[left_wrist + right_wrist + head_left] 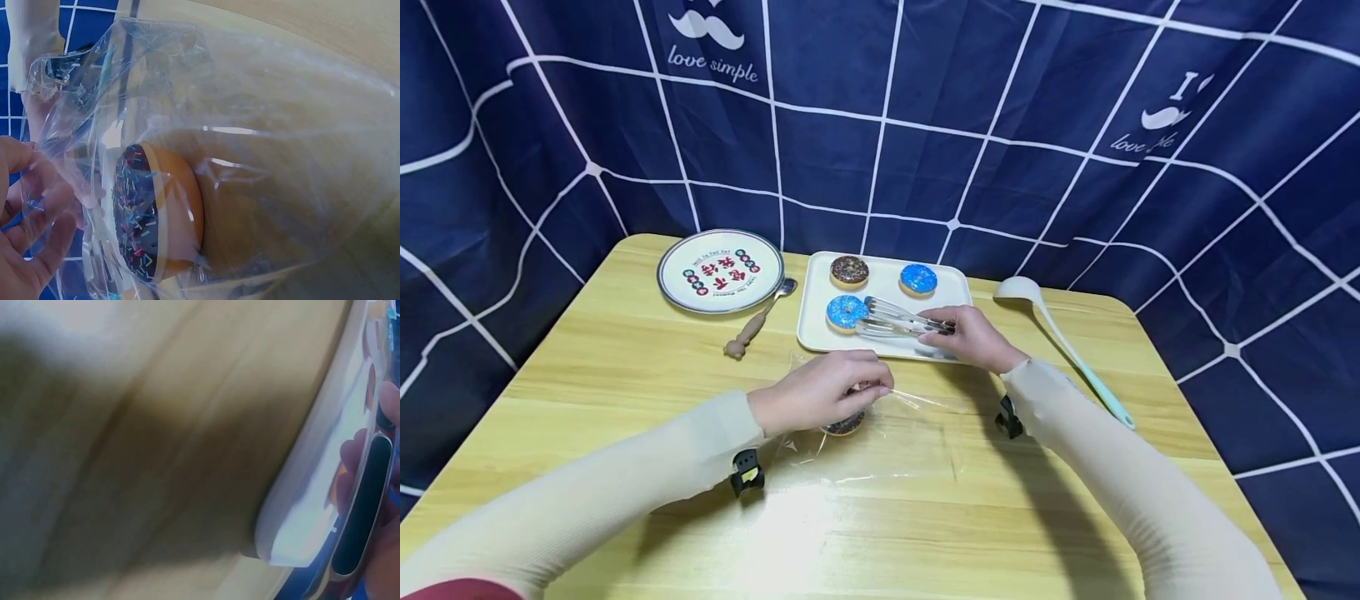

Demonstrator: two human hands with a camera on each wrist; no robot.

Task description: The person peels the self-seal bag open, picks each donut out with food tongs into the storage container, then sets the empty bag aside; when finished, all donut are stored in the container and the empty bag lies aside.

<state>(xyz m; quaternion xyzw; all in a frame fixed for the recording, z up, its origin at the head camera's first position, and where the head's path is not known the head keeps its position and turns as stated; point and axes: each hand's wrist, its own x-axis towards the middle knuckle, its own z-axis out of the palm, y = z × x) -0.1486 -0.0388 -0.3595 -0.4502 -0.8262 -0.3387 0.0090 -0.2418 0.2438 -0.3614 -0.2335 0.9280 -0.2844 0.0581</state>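
My left hand (822,392) pinches the mouth of a clear plastic bag (917,450) on the table. Inside it is a chocolate donut with coloured sprinkles (134,215), partly covered by that hand in the head view. With my right hand (973,340) I grip metal tongs (891,318) with dark grip inlays (364,509) over a white tray (811,292). The tong tips are at the right side of a blue donut (845,312). Behind it on the tray are a chocolate donut (849,271) and a second blue donut (917,279).
Left of the tray lie a white plate with a dark rim (681,267) and a small spoon with a brown handle (751,330). A white ladle with a pale green handle (1060,333) lies to the right. A dark blue checked curtain (827,150) hangs behind the wooden table (647,367).
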